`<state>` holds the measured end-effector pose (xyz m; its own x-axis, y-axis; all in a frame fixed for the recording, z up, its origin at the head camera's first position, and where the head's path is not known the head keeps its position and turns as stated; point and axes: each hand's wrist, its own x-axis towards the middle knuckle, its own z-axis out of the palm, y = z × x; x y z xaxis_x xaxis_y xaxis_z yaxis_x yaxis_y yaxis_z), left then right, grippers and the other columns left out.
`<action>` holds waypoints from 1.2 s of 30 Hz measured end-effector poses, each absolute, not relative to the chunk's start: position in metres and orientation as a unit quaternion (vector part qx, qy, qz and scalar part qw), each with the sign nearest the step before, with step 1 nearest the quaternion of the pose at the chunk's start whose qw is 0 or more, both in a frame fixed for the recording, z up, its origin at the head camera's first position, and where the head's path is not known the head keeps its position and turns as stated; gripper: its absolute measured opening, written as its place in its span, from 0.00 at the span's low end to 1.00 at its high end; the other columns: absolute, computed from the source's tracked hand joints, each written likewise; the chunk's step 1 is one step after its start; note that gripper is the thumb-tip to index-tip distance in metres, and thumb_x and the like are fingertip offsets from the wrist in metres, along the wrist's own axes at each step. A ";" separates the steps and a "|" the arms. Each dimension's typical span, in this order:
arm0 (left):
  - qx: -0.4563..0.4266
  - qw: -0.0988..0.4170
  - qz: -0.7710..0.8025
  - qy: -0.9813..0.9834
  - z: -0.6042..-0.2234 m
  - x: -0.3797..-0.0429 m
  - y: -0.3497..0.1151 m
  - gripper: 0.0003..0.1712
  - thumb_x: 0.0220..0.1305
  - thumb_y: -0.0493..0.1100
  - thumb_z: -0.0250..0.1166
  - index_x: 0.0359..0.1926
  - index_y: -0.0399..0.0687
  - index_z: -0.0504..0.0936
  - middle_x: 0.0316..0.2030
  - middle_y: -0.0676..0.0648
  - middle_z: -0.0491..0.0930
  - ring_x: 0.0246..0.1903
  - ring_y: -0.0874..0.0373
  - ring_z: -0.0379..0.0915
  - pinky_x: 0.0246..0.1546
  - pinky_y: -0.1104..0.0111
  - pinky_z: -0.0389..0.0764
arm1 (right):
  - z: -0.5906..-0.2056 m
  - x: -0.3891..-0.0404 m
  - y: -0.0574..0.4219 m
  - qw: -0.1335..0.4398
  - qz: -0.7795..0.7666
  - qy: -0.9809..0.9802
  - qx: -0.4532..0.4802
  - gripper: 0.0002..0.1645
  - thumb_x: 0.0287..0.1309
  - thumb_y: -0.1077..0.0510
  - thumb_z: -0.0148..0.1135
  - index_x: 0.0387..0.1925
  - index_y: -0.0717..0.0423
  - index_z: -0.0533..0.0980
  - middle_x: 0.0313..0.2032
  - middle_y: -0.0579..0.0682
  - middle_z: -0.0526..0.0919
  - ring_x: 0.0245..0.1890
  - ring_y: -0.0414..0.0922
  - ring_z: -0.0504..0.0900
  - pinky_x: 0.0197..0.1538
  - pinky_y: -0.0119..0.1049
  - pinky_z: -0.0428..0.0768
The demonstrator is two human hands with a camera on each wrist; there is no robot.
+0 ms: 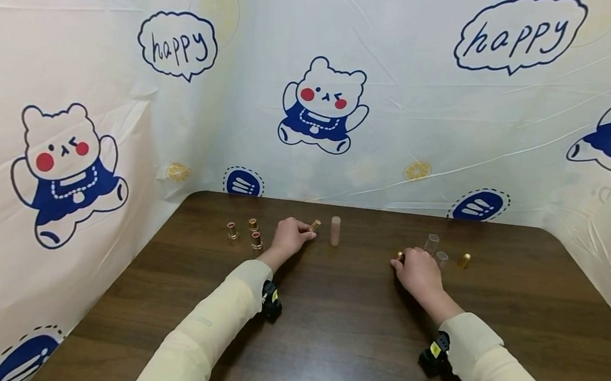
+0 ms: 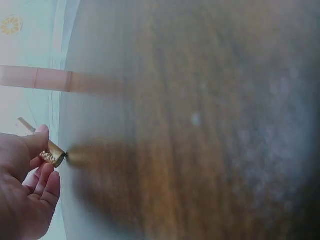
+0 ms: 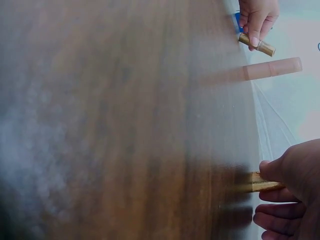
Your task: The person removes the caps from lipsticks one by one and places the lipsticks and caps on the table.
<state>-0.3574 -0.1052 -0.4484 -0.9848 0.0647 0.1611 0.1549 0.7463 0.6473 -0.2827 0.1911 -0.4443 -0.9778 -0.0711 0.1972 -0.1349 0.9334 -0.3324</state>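
Observation:
My left hand (image 1: 288,238) pinches a gold lipstick tube (image 1: 315,224) between thumb and fingers. The left wrist view shows this tube (image 2: 54,153) tilted, its patterned wide end just above the table. To its right a pink lipstick tube (image 1: 335,231) stands upright, touched by neither hand. My right hand (image 1: 420,273) grips a small gold piece (image 3: 266,183), probably a lipstick cap, at the tabletop; the fingers hide much of it. Behind and beside that hand stand two clear caps (image 1: 432,244) and a gold cap (image 1: 464,260).
Three open gold lipsticks (image 1: 256,240) stand in a cluster left of the left hand. The brown wooden table (image 1: 324,339) meets a printed curtain (image 1: 400,120) along its back edge, and the curtain also hangs on both sides.

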 end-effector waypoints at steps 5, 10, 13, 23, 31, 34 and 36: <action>-0.058 0.068 -0.350 -0.932 -0.448 -0.357 -0.106 0.10 0.61 0.45 0.70 0.38 0.45 0.89 0.37 0.46 0.86 0.37 0.52 0.79 0.42 0.60 0.77 | -0.444 -0.283 0.191 0.093 0.171 -0.979 0.054 0.15 0.61 0.54 0.66 0.26 0.63 0.77 0.26 0.56 0.77 0.30 0.57 0.80 0.35 0.54 0.76; -0.053 0.069 -0.351 -0.932 -0.448 -0.357 -0.106 0.10 0.61 0.44 0.70 0.39 0.42 0.89 0.37 0.45 0.85 0.37 0.52 0.79 0.42 0.60 0.77 | -0.445 -0.282 0.191 0.099 0.167 -0.980 0.053 0.15 0.60 0.55 0.67 0.24 0.62 0.77 0.26 0.56 0.77 0.31 0.58 0.80 0.35 0.55 0.76; -0.051 0.069 -0.351 -0.933 -0.448 -0.357 -0.106 0.11 0.61 0.44 0.70 0.39 0.42 0.88 0.37 0.45 0.85 0.38 0.51 0.79 0.43 0.60 0.77 | -0.445 -0.282 0.190 0.101 0.167 -0.979 0.051 0.15 0.60 0.54 0.67 0.24 0.62 0.77 0.25 0.56 0.77 0.30 0.58 0.80 0.35 0.54 0.77; -0.053 0.066 -0.348 -0.934 -0.447 -0.358 -0.108 0.11 0.62 0.44 0.69 0.40 0.41 0.88 0.34 0.45 0.85 0.36 0.52 0.78 0.41 0.59 0.77 | -0.442 -0.282 0.192 0.098 0.176 -0.978 0.056 0.17 0.59 0.54 0.67 0.28 0.65 0.78 0.25 0.56 0.76 0.28 0.55 0.79 0.35 0.53 0.77; -0.046 0.064 -0.343 -0.936 -0.446 -0.358 -0.107 0.12 0.62 0.44 0.69 0.42 0.41 0.87 0.36 0.45 0.85 0.38 0.51 0.79 0.43 0.59 0.77 | -0.436 -0.278 0.193 0.131 0.196 -0.970 0.064 0.20 0.57 0.52 0.69 0.30 0.67 0.74 0.25 0.57 0.74 0.26 0.54 0.76 0.32 0.51 0.76; -0.044 0.065 -0.342 -0.936 -0.447 -0.357 -0.107 0.11 0.62 0.44 0.69 0.41 0.41 0.88 0.36 0.45 0.85 0.38 0.51 0.78 0.43 0.59 0.77 | -0.434 -0.278 0.192 0.141 0.200 -0.967 0.072 0.23 0.58 0.52 0.69 0.38 0.72 0.75 0.29 0.61 0.76 0.29 0.56 0.77 0.35 0.52 0.77; -0.045 0.066 -0.341 -0.937 -0.446 -0.356 -0.107 0.11 0.62 0.43 0.69 0.40 0.41 0.88 0.35 0.45 0.85 0.37 0.51 0.78 0.43 0.59 0.77 | -0.433 -0.278 0.191 0.147 0.204 -0.965 0.076 0.28 0.59 0.51 0.68 0.45 0.75 0.75 0.35 0.65 0.78 0.34 0.59 0.79 0.40 0.54 0.78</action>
<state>-0.3565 -0.1073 -0.4464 -0.9871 0.0399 0.1550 0.1302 0.7632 0.6329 -0.2777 0.1910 -0.4328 -0.9454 -0.0860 0.3145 -0.2058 0.9055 -0.3712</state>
